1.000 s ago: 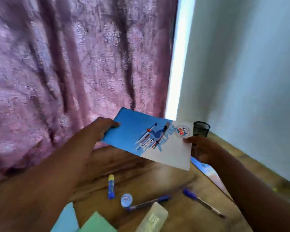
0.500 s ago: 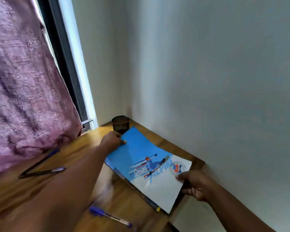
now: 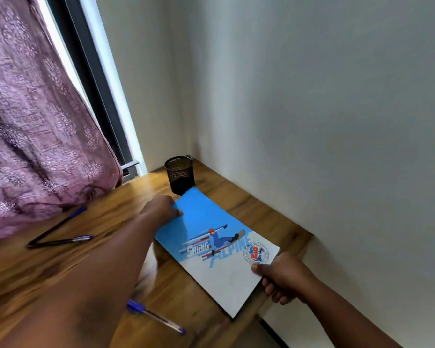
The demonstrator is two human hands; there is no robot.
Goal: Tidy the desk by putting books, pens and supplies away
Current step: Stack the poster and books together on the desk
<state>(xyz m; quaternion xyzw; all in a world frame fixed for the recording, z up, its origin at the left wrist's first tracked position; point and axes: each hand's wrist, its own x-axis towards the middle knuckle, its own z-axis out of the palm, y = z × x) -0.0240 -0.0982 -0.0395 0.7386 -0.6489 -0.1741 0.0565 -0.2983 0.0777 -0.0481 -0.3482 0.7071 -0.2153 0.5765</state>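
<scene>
A thin blue and white book (image 3: pixel 211 244) with a skier on its cover lies flat on the right side of the wooden desk (image 3: pixel 110 222), close to the wall. My left hand (image 3: pixel 161 207) pinches its far left edge. My right hand (image 3: pixel 281 275) grips its near right corner, thumb on the cover. A black mesh pen cup (image 3: pixel 180 174) stands in the desk's far corner, just beyond the book. Two pens (image 3: pixel 58 234) lie in a V at the left. A blue-capped pen (image 3: pixel 156 315) lies near the front edge.
A mauve curtain (image 3: pixel 35 121) hangs over the desk's left part, beside a dark window frame (image 3: pixel 95 84). A pale wall (image 3: pixel 311 121) runs along the right. The desk's right edge (image 3: pixel 309 237) ends beside my right hand.
The book came down from the air and to the right, onto the desk by the wall. Both hands kept hold of it. The view swung right, away from the curtain.
</scene>
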